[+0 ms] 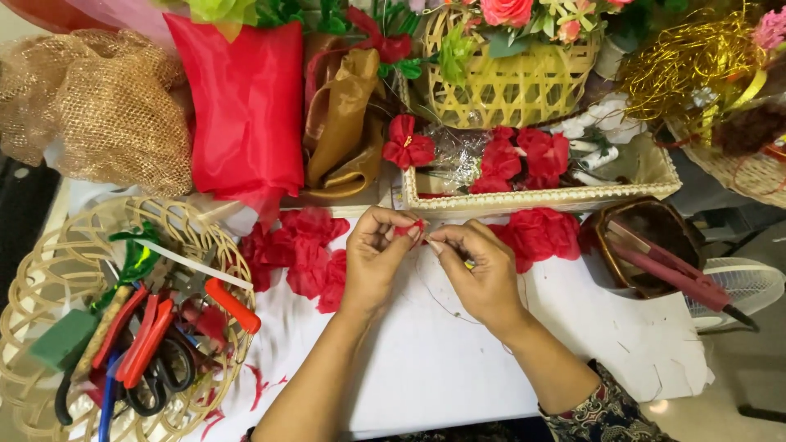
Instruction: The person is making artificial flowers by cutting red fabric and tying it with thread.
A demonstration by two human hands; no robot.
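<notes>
A white table (426, 360) fills most of the view. Its top looks like paper or foam, with little cuts and torn bits along the right edge. Past that edge the floor (729, 409) shows, pale and smooth (a bit shiny, with 1 small bright spot of light). A white fan guard (749, 282) sits low by the table's right side. On the far left there is a dark strip (20, 213) beside the table. The light is soft and even, with no hard shadows.
</notes>
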